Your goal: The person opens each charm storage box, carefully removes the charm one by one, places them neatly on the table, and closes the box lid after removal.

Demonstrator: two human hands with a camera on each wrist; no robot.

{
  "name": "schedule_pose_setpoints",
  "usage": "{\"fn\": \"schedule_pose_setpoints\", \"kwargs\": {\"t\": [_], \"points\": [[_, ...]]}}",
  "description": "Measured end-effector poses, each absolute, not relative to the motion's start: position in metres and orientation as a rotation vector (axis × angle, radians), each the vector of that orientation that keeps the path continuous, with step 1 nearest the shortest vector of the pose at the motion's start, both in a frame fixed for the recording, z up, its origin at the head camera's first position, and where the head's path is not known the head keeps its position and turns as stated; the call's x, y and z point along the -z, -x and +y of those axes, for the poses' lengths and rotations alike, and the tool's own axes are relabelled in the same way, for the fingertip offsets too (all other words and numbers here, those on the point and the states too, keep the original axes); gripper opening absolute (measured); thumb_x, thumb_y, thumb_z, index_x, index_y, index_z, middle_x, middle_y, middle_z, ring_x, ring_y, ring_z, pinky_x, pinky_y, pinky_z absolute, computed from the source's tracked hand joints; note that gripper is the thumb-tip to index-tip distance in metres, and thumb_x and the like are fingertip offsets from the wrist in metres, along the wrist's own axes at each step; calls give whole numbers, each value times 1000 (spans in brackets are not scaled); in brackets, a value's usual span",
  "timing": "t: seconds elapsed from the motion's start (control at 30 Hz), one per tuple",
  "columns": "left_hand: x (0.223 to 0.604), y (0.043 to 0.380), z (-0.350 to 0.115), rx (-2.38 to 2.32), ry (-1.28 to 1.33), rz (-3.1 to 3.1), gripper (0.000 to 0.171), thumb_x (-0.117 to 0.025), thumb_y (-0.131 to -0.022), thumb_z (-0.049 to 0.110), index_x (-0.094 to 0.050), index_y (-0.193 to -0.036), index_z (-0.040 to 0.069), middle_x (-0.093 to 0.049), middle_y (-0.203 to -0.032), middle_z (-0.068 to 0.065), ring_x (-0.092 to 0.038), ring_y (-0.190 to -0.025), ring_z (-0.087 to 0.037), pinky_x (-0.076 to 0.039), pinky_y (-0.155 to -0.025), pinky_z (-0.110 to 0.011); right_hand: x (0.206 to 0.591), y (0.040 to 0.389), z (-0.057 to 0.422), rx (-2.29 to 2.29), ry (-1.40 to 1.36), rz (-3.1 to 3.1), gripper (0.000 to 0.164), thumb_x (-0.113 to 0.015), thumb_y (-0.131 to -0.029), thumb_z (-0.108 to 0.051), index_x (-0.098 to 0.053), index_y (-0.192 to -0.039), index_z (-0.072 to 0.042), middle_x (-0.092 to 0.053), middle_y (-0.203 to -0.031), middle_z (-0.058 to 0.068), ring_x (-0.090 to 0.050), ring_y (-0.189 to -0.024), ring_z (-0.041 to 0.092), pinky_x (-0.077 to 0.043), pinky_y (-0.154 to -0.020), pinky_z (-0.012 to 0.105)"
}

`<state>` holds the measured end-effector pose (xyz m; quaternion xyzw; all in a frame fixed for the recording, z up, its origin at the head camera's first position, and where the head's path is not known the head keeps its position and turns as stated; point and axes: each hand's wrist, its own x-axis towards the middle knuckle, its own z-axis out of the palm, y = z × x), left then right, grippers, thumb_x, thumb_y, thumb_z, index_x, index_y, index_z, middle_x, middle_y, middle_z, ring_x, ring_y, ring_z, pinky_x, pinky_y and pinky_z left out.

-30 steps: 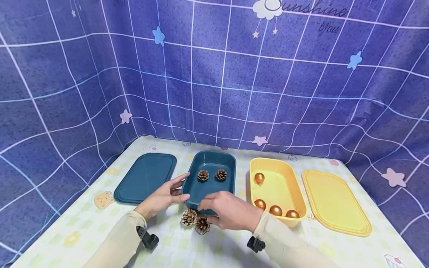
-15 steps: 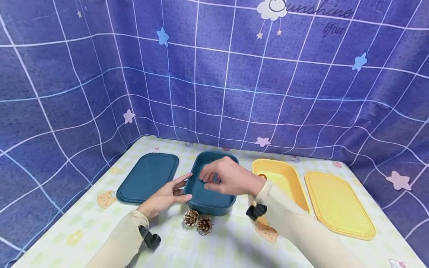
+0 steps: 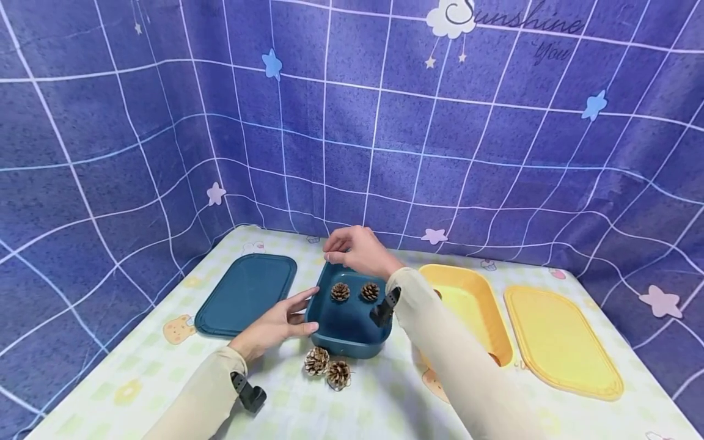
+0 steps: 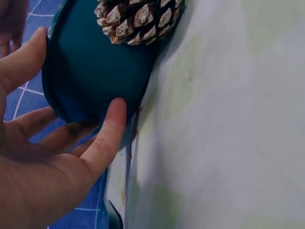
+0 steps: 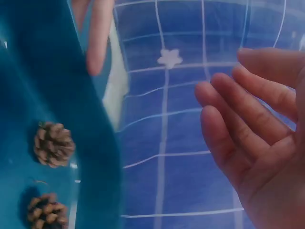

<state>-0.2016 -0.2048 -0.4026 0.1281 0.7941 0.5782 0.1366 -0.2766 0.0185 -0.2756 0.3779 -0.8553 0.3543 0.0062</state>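
Note:
A dark teal plastic bin (image 3: 352, 349) holds two pinecones, one on the left (image 3: 340, 292) and one on the right (image 3: 370, 291). Two more pinecones, one white-tipped (image 3: 316, 362) and one brown (image 3: 338, 374), lie on the cloth before its front wall. My left hand (image 3: 275, 324) rests against the bin's front left corner, thumb and fingers spread along the wall. Above the bin's far rim is my right hand (image 3: 359, 249); its fingers are loosely bent, and the right wrist view shows nothing between them (image 5: 267, 119).
A teal lid (image 3: 245, 294) lies to the left. On the right stands a yellow bin (image 3: 489, 305), partly behind my right sleeve, with copper-coloured baubles (image 3: 494, 359) barely showing. Beyond it lies a yellow lid (image 3: 563, 342). A blue curtain (image 3: 385, 122) hangs behind the table.
My right hand has moved from beside the front pinecones, over the teal bin, to its far rim. The left hand stays at the corner. The head view has shifted slightly.

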Motion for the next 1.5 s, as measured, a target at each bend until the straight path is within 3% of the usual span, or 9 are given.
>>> {"fn": "schedule_pose_setpoints", "kwargs": {"t": [0.13, 0.3, 0.4, 0.6, 0.83, 1.03, 1.5], "points": [[402, 201, -206, -1669, -372, 2310, 79, -70, -95, 26, -25, -161, 25, -18, -169, -14, -30, -148, -49, -36, -119, -56, 294, 297, 10, -1139, -1057, -2755, 10, -72, -92, -15, -75, -100, -10, -77, -94, 6, -71, -77, 13, -60, -70, 28], [402, 200, -206, -1673, -382, 2300, 80, -70, -95, 27, -24, -161, 26, -16, -169, -15, -29, -148, -50, -37, -119, -56, 320, 314, 4, -954, -968, -2873, 15, -77, -87, -15, -76, -100, -7, -79, -93, 5, -72, -85, 15, -55, -90, 30], [403, 199, -206, -1678, -394, 2288, 80, -70, -95, 26, -24, -161, 26, -14, -169, -17, -29, -149, -50, -38, -118, -55, 333, 318, 4, -869, -919, -2951, 21, -80, -84, -15, -75, -103, -8, -78, -97, 5, -72, -93, 19, -55, -94, 34], [402, 199, -204, -1692, -404, 2279, 81, -71, -94, 28, -24, -161, 25, -17, -168, -20, -31, -148, -49, -40, -117, -54, 346, 319, 6, -728, -870, -3048, 31, -81, -82, -15, -73, -111, -7, -75, -102, 8, -69, -97, 23, -58, -89, 37], [403, 201, -205, -1692, -405, 2279, 84, -71, -94, 27, -22, -161, 22, -18, -168, -20, -32, -148, -48, -41, -117, -52, 355, 317, 4, -610, -896, -3093, 29, -81, -82, -14, -74, -110, -11, -72, -94, 3, -64, -86, 18, -57, -81, 33], [406, 201, -205, -1695, -409, 2255, 83, -70, -95, 26, -21, -162, 22, -18, -168, -18, -33, -148, -47, -44, -115, -51, 366, 315, 2, -471, -957, -3102, 38, -84, -80, -13, -70, -115, -13, -72, -95, 5, -63, -83, 16, -58, -82, 34], [405, 198, -206, -1694, -402, 2264, 81, -69, -95, 27, -22, -161, 24, -15, -168, -20, -32, -148, -48, -42, -115, -54, 370, 315, -5, -376, -1053, -3034, 32, -81, -85, -17, -70, -114, -14, -68, -89, 5, -56, -77, 16, -53, -74, 31]]}}
